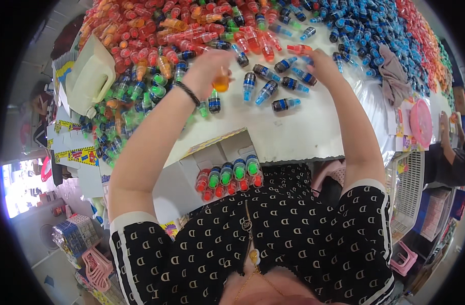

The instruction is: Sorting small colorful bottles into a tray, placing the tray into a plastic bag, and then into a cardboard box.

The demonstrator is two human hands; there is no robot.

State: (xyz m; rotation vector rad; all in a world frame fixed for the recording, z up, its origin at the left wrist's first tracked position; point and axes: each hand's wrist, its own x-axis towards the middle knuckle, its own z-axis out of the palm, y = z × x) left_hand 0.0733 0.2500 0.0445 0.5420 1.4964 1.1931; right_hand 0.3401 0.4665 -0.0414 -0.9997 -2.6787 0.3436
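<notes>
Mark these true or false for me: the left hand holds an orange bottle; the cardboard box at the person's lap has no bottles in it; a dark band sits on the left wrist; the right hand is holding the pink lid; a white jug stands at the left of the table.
1. The left hand holds an orange bottle. True.
2. The cardboard box has no bottles in it. False: rows of small bottles with green and red caps already stand in it.
3. A dark band sits on the left wrist. True.
4. The right hand holds the pink lid. False: it reaches among the small bottles, far from the lid.
5. A white jug stands at the left of the table. True.
</notes>
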